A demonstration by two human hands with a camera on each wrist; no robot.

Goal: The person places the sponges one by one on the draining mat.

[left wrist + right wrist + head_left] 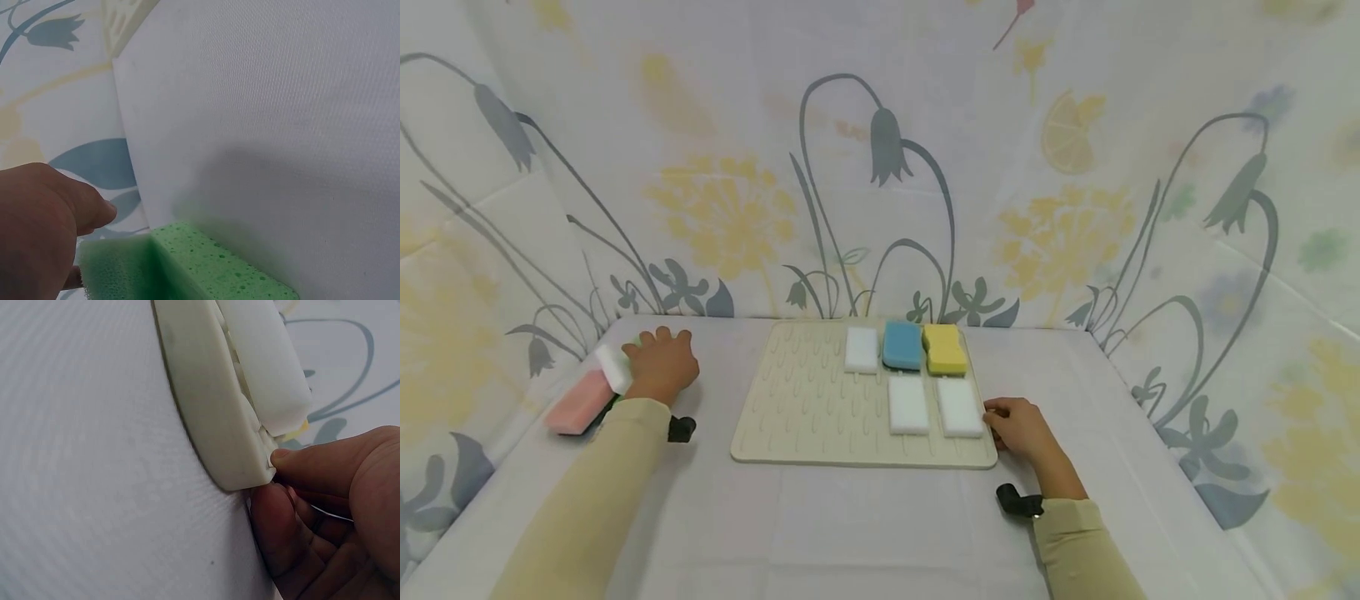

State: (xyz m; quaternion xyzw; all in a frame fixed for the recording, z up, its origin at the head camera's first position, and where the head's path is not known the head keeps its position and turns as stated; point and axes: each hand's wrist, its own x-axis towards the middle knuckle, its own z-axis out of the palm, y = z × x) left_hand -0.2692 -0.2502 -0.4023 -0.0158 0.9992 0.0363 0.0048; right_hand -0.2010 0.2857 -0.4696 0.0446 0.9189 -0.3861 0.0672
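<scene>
At the table's left side my left hand (pixel 662 362) reaches over a small pile of sponges. A green sponge (pixel 219 265), porous on its lighter face, lies by its fingers in the left wrist view; the thumb stands apart from it. Close to this hand are a white sponge (pixel 615 368) and a pink sponge (pixel 580 402) with a dark underside. My right hand (pixel 1021 427) pinches the near right corner of a beige mat (pixel 805 400) with raised ridges, thumb on top and fingers at the rim. On the mat rests a white sponge (pixel 959 407) near that thumb.
Further sponges on the mat are white (pixel 908 405), another white (pixel 861 350), blue (pixel 902 345) and yellow (pixel 945 348). A white cloth (pixel 850 533) covers the table. A flower-printed curtain (pixel 737 125) hangs behind and at both sides.
</scene>
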